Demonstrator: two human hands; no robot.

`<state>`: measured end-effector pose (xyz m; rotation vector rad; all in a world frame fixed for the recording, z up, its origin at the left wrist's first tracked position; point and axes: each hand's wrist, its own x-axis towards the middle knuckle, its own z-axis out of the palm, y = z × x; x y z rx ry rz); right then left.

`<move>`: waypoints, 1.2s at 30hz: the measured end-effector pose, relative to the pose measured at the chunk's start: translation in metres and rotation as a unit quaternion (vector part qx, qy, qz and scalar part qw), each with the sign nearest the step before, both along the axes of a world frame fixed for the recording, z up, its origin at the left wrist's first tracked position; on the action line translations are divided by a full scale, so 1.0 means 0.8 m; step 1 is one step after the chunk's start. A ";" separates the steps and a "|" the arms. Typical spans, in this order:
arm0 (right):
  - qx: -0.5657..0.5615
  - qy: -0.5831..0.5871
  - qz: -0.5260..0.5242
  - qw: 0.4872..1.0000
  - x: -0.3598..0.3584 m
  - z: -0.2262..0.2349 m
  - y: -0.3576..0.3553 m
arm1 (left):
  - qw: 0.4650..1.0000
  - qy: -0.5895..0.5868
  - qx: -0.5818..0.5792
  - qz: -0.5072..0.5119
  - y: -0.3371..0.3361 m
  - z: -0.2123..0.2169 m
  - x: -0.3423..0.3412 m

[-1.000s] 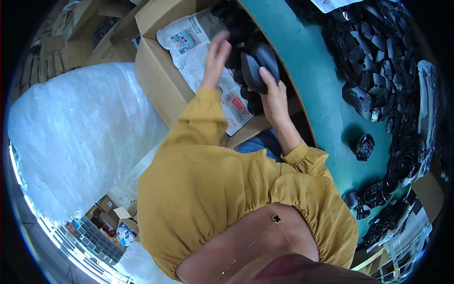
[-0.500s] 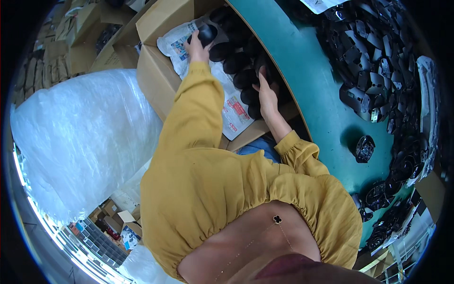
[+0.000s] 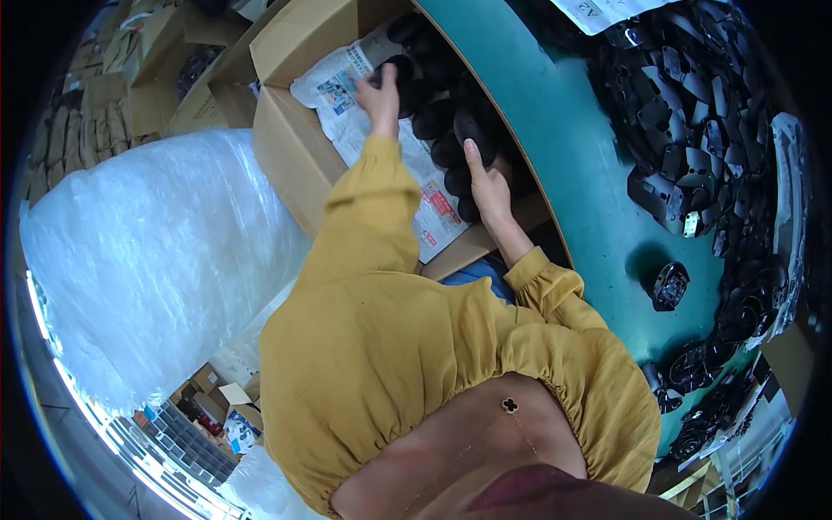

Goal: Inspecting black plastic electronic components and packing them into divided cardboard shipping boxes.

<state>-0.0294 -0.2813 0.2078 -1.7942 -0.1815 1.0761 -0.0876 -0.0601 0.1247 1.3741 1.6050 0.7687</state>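
Domed dark shells (image 3: 432, 119), smooth and mostly matt, are set in close rows on creased newspaper (image 3: 347, 143) inside a stiff brown carton (image 3: 299, 156). The layer is judged to be partly laid: the right and middle are crowded, while a strip of paper along the left is bare. One held shell (image 3: 468, 130) appears to be gripped by the right hand (image 3: 492, 192), its thumb laid against the curve and its other fingers largely hidden. At the paper's upper part, a dark shell is met by the curled fingers of the left hand (image 3: 380, 102); whether it is gripped cannot be made out. Farther out, crinkled translucent plastic (image 3: 156, 260) is bulged on the left, and glossy angular parts (image 3: 685, 113) are heaped on the smooth green surface (image 3: 598, 217).
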 end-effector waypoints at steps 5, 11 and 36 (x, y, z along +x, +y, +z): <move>0.172 -0.256 0.134 0.942 -0.006 -0.020 0.021 | 0.909 -0.247 -0.198 -0.271 -0.116 0.121 -0.003; 0.128 -0.321 0.133 0.929 -0.018 -0.009 -0.001 | 0.921 0.214 0.232 -0.230 0.042 0.043 0.007; 0.224 -0.134 0.270 0.927 0.026 0.101 -0.100 | 0.883 0.235 0.356 -0.195 0.073 -0.110 0.013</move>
